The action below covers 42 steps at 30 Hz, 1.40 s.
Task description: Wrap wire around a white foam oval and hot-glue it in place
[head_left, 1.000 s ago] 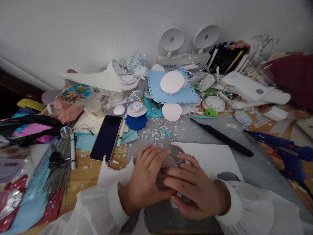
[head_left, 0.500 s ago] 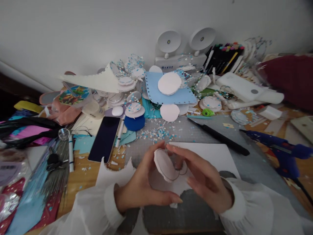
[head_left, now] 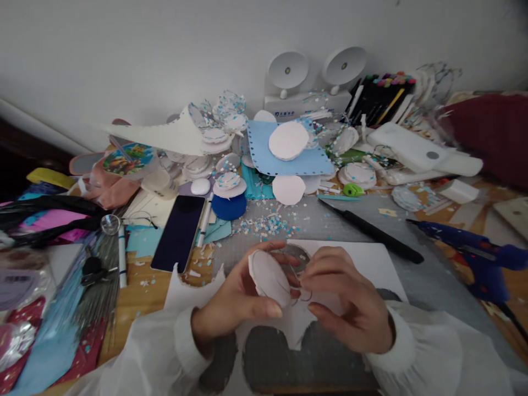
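Note:
A round white paper disc [head_left: 269, 278] with a ragged edge is tilted on its side in my left hand [head_left: 241, 297]. The left thumb presses its near rim, and the other fingers lie behind it. Thin wire [head_left: 303, 297] loops out from the disc's right side. Curled fingers of my right hand [head_left: 348, 294] touch the wire close to the disc, while the right thumb stays lower and a little apart. Beneath both hands is a white paper sheet [head_left: 350, 253] with round holes cut out of it, on a grey cutting mat [head_left: 284, 357].
A black pointed tool [head_left: 375, 234] and a blue glue gun [head_left: 474, 253] lie to the right. On the left are a phone [head_left: 179, 234] and a white pen [head_left: 205, 220]. Several layered paper discs, blue card [head_left: 259, 154] and a two-headed lamp [head_left: 305, 102] fill the back.
The disc has shifted slightly left and turned its face more toward me. My left thumb has come onto its rim. The right fingers have curled in from a more stretched position onto the wire.

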Each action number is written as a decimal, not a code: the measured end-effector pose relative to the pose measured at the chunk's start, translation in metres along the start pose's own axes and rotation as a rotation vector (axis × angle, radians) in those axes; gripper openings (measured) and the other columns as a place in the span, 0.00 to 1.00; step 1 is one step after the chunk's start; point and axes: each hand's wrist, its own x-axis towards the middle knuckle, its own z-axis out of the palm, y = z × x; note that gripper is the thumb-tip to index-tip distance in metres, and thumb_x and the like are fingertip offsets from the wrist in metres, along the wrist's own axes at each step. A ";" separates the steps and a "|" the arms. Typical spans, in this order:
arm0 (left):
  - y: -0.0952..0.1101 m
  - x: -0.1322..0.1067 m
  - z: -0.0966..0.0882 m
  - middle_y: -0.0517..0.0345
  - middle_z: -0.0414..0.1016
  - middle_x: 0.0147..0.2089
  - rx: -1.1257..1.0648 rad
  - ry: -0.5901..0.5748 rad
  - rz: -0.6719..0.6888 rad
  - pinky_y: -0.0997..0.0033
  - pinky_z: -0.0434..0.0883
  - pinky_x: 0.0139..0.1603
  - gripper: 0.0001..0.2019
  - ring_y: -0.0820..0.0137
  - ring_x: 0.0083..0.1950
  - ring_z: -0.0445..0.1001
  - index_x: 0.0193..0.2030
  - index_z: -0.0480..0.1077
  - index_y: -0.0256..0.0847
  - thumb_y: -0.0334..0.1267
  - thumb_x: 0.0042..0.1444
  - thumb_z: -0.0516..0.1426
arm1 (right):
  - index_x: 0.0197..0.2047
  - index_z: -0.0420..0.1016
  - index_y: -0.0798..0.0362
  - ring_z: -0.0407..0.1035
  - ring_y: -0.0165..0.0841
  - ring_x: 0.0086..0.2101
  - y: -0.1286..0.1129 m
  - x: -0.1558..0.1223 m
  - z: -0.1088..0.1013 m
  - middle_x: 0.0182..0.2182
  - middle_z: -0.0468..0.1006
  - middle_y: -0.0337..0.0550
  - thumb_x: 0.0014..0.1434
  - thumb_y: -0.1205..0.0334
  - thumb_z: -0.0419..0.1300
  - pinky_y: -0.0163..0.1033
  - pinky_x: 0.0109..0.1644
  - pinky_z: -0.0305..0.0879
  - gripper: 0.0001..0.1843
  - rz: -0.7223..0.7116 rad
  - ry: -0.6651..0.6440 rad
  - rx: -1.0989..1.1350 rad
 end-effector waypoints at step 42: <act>-0.003 0.000 0.006 0.46 0.79 0.39 -0.445 -0.136 -0.558 0.63 0.73 0.45 0.22 0.61 0.41 0.80 0.45 0.74 0.33 0.50 0.57 0.52 | 0.51 0.71 0.49 0.64 0.34 0.41 0.002 0.001 0.008 0.39 0.71 0.43 0.61 0.76 0.49 0.43 0.45 0.65 0.20 0.041 -0.103 0.037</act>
